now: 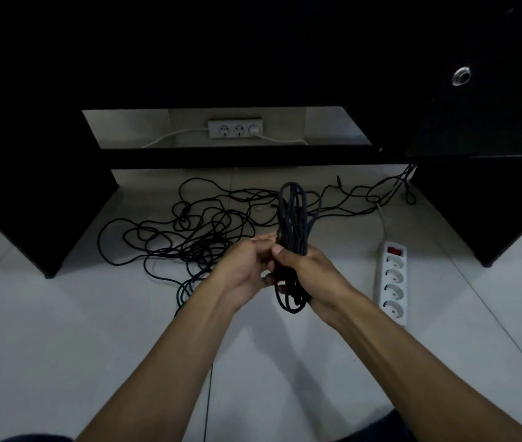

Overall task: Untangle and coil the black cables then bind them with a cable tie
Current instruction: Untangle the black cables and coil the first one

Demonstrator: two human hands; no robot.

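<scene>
Coiled cable bundle [293, 237]: black, gathered into long upright loops, held above the floor [62, 330] between both hands; upper loops rise past the fingers, lower loops hang below the palms

Right hand [312, 275]: closed around the middle of the bundle, thumb laid across the front of the strands, fingers curled behind

Left hand [246, 266]: set against the left side of the bundle, touching the right hand; fingers curled in on the strands, though exactly which strands are pinched cannot be told

Loose black cables [189, 231]: tangled and spread over the floor beyond and to the left of the hands, running toward the dark cabinet [492, 202] at the far right

White power strip [393, 282]: laid on the floor just right of the right hand, red switch at its far end

Wall sockets [236, 129]: seen through the opening in the dark furniture, with white leads attached
</scene>
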